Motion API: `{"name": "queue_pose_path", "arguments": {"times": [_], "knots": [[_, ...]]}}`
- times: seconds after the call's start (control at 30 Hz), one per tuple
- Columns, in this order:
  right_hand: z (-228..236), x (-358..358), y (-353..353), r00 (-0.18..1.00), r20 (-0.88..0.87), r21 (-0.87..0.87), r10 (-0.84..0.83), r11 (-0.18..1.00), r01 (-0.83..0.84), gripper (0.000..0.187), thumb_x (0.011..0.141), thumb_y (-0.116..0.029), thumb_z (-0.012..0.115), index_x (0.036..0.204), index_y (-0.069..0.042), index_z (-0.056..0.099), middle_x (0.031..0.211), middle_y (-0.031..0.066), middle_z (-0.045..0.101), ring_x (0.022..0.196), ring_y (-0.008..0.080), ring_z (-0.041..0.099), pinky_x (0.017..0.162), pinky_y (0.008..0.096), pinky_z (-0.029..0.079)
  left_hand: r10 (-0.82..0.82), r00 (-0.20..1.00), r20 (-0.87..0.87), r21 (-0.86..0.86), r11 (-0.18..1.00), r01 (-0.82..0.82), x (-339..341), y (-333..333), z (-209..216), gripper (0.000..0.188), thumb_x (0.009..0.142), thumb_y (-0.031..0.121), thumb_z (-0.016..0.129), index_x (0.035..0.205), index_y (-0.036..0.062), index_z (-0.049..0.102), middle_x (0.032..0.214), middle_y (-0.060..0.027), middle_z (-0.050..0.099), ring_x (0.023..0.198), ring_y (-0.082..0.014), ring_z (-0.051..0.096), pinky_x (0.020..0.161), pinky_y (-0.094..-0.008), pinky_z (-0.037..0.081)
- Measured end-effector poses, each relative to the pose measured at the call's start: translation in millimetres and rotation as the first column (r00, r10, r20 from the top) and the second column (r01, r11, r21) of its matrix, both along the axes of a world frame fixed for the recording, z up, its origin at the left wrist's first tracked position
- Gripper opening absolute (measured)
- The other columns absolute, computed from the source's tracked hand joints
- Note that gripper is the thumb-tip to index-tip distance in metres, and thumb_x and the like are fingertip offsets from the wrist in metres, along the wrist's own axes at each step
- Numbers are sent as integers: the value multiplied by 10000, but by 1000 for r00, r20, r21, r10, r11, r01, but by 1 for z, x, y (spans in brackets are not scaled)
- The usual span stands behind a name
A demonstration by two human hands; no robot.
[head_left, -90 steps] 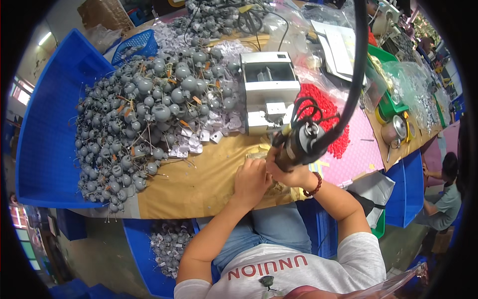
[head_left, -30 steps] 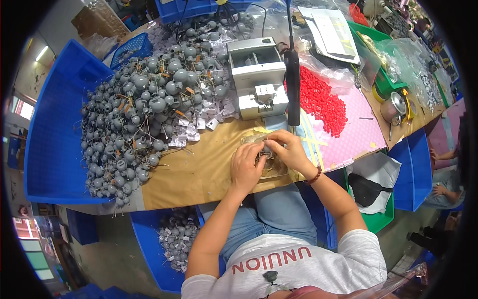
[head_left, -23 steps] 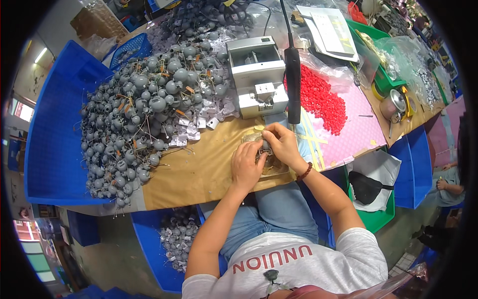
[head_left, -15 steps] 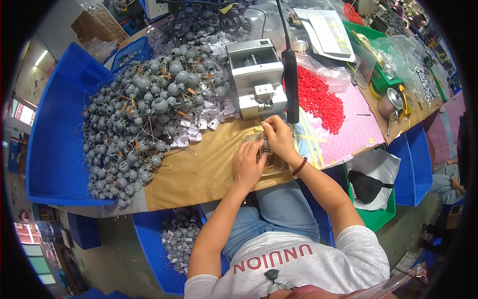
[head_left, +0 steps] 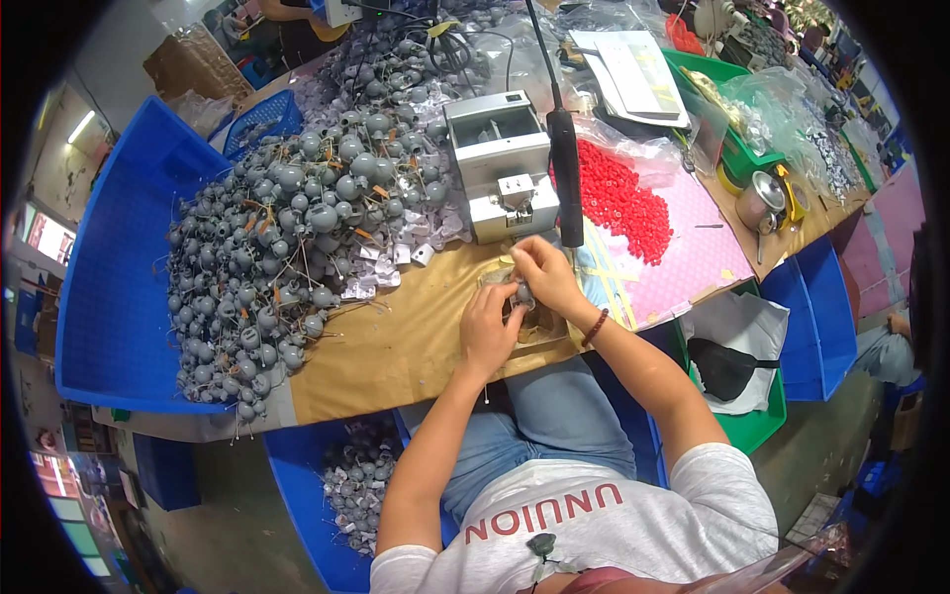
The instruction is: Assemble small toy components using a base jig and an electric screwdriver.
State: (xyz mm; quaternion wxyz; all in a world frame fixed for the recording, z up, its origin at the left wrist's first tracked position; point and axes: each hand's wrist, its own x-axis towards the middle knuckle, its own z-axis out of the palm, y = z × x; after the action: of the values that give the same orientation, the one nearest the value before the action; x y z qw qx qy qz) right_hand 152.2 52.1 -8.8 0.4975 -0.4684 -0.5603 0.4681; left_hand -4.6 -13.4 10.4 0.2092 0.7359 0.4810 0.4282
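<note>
A small grey ball-shaped part [head_left: 522, 295] sits between my hands, above a shallow tray [head_left: 549, 342] at the table's front edge. My left hand [head_left: 485, 329] is closed around its left side with thumb and fingers. Just above and to the right, my right hand [head_left: 550, 277] has thumb and index finger pinched together; whatever is in the pinch is too small to make out. Directly beyond my hands stands a grey-white box-shaped machine [head_left: 503, 158] with an open top. An upright black power screwdriver [head_left: 564, 178] hangs at its right side.
Many grey ball parts with wires [head_left: 287, 218] are heaped at the left, spilling from a blue bin [head_left: 109, 287]. Small red pieces [head_left: 623, 198] lie on a pink sheet [head_left: 717, 262]. Papers [head_left: 633, 74], a green crate [head_left: 737, 153] and a metal can [head_left: 757, 203] stand farther right.
My right hand's pinched fingertips have shifted slightly left. My left hand stays by the grey part. The whole view has turned slightly.
</note>
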Motion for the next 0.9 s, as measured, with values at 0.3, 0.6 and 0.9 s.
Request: {"name": "queue_pose_path", "arguments": {"times": [0.3, 0.6, 0.9], "knots": [[29, 134, 5, 653, 746, 284, -129, 949, -138, 165, 923, -115, 625, 1048, -11, 651, 961, 99, 661, 909, 213, 642, 788, 340, 534, -790, 612, 44, -687, 421, 593, -167, -84, 81, 373, 899, 154, 725, 1246, 46, 641, 1133, -166, 679, 1024, -328, 670, 879, -386, 539], [-5, 183, 34, 209, 914, 403, -348, 841, -361, 120, 829, -59, 607, 936, -55, 662, 965, 95, 613, 956, 291, 584, 821, 393, 509, -31, 829, -559, -30, 999, 17, -123, 18, 27, 305, 897, 111, 650, 1192, 34, 656, 1158, -145, 648, 1136, -346, 582, 942, -441, 499], [0, 183, 39, 421, 850, 461, -318, 834, -302, 147, 800, -4, 679, 936, -53, 653, 920, 83, 623, 860, 263, 599, 752, 388, 511, 142, 571, -809, 256, 959, 123, -109, 116, -16, 225, 844, 127, 599, 1059, 88, 655, 1177, -77, 603, 1069, -267, 581, 817, -400, 552]]}}
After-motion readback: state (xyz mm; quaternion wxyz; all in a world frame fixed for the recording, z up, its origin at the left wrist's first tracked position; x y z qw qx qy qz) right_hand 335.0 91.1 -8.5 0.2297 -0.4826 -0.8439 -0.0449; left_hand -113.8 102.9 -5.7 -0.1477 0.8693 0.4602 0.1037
